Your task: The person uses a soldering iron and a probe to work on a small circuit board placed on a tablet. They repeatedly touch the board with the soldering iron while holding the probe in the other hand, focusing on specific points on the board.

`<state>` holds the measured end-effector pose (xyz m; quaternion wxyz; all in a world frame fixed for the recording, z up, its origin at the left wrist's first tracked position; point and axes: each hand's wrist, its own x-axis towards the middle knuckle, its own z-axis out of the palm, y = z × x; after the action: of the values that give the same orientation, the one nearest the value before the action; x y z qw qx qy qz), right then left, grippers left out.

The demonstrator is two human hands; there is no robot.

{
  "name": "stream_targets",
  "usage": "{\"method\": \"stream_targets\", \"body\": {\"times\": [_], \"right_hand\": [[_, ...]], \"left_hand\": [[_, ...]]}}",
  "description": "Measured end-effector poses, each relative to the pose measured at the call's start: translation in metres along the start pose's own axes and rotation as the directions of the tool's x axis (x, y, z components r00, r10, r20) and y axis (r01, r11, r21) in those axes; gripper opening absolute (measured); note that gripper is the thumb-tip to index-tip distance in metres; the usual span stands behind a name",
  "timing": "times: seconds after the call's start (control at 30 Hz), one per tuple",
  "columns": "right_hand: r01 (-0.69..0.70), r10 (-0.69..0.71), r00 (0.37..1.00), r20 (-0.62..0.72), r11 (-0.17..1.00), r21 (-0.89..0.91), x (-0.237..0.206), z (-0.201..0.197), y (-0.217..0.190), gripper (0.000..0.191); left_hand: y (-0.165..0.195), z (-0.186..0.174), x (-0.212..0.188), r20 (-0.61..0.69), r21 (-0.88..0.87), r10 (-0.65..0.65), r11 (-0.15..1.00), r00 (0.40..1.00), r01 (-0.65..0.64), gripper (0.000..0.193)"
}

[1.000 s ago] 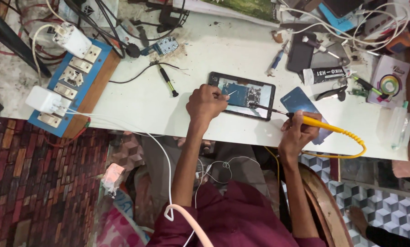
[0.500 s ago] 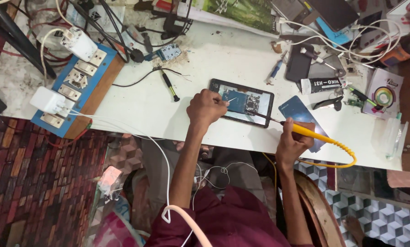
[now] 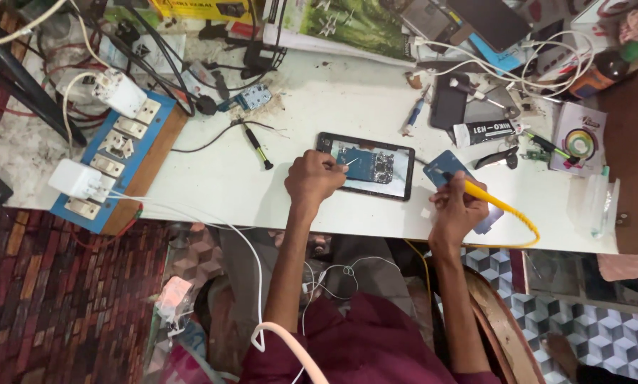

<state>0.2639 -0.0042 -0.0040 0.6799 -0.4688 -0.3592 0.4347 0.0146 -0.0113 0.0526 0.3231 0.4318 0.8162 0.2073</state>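
Both forearms reach up from the maroon-clad lap onto the white table [image 3: 212,185], the right hand [image 3: 455,208] curled closed around a yellow-handled soldering iron [image 3: 484,198] over a blue card [image 3: 448,168], the left hand [image 3: 313,178] pinching what may be tweezers [image 3: 346,163], too small to tell, over the opened tablet [image 3: 367,165].
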Motion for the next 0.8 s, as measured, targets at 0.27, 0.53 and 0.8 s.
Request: {"method": "stream_targets", "body": {"times": [0.27, 0.53, 0.8], "right_hand": [[0.001, -0.002, 0.999, -0.032, 1.000, -0.014, 0.001, 0.001, 0.006, 0.022], [0.038, -0.037, 0.999, 0.014, 0.985, -0.166, -0.006, 0.008, -0.001, 0.022], [0.084, -0.071, 0.995, 0.071, 0.977, -0.195, -0.009, 0.011, -0.006, 0.021]], "left_hand": [[0.000, 0.000, 0.001, -0.010, 0.006, -0.008, 1.000, 1.000, 0.008, 0.023], [-0.002, 0.002, 0.004, 0.023, 0.013, -0.022, 1.000, 1.000, 0.021, 0.022], [-0.004, 0.005, 0.007, 0.007, -0.020, 0.005, 1.000, 1.000, -0.005, 0.021]]}}
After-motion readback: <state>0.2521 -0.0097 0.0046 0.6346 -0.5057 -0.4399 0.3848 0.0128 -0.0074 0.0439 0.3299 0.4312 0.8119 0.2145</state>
